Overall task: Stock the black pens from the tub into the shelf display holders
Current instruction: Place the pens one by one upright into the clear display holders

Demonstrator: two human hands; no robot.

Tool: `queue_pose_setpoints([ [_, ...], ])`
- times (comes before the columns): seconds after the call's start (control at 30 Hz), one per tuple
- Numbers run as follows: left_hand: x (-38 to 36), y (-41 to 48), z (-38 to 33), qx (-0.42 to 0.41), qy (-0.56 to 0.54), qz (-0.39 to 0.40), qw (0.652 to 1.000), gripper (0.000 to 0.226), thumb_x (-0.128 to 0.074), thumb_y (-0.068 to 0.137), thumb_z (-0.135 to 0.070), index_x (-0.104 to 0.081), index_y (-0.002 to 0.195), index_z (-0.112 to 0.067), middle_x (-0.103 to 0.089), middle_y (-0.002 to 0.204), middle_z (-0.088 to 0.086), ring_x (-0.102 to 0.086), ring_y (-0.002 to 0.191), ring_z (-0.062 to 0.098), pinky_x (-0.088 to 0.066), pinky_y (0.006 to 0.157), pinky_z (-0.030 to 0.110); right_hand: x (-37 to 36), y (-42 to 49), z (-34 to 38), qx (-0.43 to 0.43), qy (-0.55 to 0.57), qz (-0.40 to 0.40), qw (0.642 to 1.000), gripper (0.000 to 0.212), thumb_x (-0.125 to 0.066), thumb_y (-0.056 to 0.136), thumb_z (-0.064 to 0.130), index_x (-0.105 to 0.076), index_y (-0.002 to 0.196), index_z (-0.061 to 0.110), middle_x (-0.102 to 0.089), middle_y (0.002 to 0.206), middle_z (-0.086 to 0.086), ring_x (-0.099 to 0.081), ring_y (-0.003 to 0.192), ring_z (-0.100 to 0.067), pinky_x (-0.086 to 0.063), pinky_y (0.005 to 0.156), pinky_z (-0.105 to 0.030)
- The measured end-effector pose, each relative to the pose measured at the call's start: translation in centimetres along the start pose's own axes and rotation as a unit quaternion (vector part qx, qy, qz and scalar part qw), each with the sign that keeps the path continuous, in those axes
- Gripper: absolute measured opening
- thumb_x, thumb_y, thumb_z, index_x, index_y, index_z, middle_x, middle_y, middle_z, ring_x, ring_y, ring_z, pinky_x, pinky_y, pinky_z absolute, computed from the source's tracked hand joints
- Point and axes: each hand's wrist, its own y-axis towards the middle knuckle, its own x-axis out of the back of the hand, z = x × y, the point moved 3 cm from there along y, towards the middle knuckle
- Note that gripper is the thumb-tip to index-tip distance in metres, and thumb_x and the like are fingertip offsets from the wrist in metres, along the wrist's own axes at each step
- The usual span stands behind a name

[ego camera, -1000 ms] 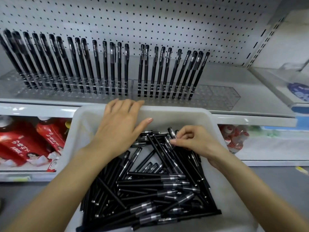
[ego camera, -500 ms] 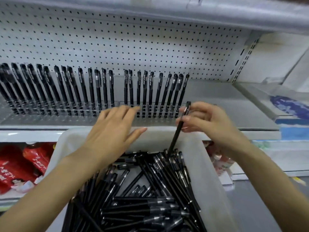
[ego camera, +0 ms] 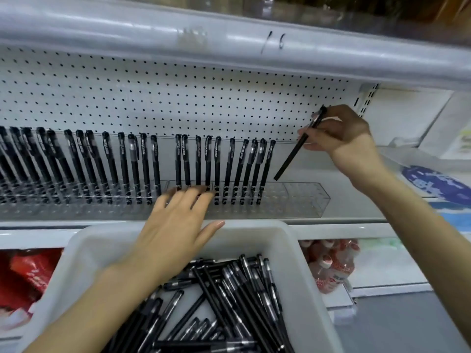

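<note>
The left hand (ego camera: pixel 178 225) is flat in the middle of the frame, palm down, fingers straight and a little spread, and the left arm (ego camera: pixel 96 294) runs to the lower left corner. The right hand (ego camera: pixel 344 135) is in the upper right, fingers curled, pinching a slanted black pen (ego camera: pixel 293 154), and the right arm (ego camera: pixel 413 225) comes from the lower right.

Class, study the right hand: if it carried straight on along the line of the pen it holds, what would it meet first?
Most likely the clear display holder, at the empty holes just right of the last standing pen. The right hand angles the held pen down-left toward there, though depth is uncertain.
</note>
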Motion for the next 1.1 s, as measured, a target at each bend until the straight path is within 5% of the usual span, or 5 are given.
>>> queue_pose_setpoints([
  [0.27,-0.4,-0.1,0.2,0.001,0.007,0.015,1.000,0.055,-0.029,0.092,-0.055,-0.058,0.119,-0.017,-0.061,0.114,-0.001,-0.060,0.100,0.020,-0.046,0.092,0.042,-1.4,0.1,-1.9,0.006,-0.060,0.053,0.997,0.024,-0.063,0.086,0.000,-0.046,0.103,0.004,-0.064,0.097,-0.033,-0.065,0.095,-0.040,-0.053,0.086,-0.045],
  [0.57,-0.3,0.0,0.2,-0.002,0.015,0.022,1.000,0.056,-0.028,0.091,-0.054,-0.061,0.115,-0.015,-0.063,0.109,0.000,-0.062,0.095,0.021,-0.050,0.085,0.040,-3.1,0.3,-3.5,-0.022,-0.204,0.141,0.969,0.029,-0.070,0.084,0.017,-0.045,0.099,0.018,-0.068,0.087,0.000,-0.064,0.094,-0.019,-0.047,0.085,-0.029],
  [0.77,-0.6,0.0,0.4,-0.006,0.013,0.016,1.000,0.056,-0.028,0.092,-0.055,-0.059,0.118,-0.016,-0.062,0.111,-0.001,-0.060,0.098,0.020,-0.049,0.087,0.039,-3.3,0.5,-3.9,-0.041,-0.204,0.149,0.967,0.030,-0.070,0.084,0.022,-0.044,0.099,0.022,-0.064,0.086,0.007,-0.063,0.093,-0.018,-0.048,0.087,-0.030],
  [0.87,-0.6,-0.1,0.3,-0.009,-0.007,0.013,1.000,0.058,-0.025,0.092,-0.056,-0.056,0.122,-0.017,-0.059,0.118,-0.001,-0.056,0.107,0.018,-0.043,0.096,0.041,-3.1,0.2,-3.8,-0.056,-0.197,0.154,0.967,0.032,-0.070,0.083,0.023,-0.046,0.104,0.023,-0.059,0.088,0.014,-0.059,0.094,-0.013,-0.046,0.086,-0.027],
  [1.1,0.3,-1.4,0.1,-0.001,-0.068,0.000,0.998,0.068,-0.019,0.091,-0.062,-0.037,0.142,-0.022,-0.039,0.144,-0.003,-0.029,0.134,0.013,-0.014,0.110,0.031,-0.9,-3.6,-2.8,-0.056,-0.186,0.062,0.979,0.036,-0.071,0.082,0.022,-0.055,0.113,0.012,-0.067,0.106,-0.006,-0.065,0.095,-0.019,-0.053,0.087,-0.038],
])
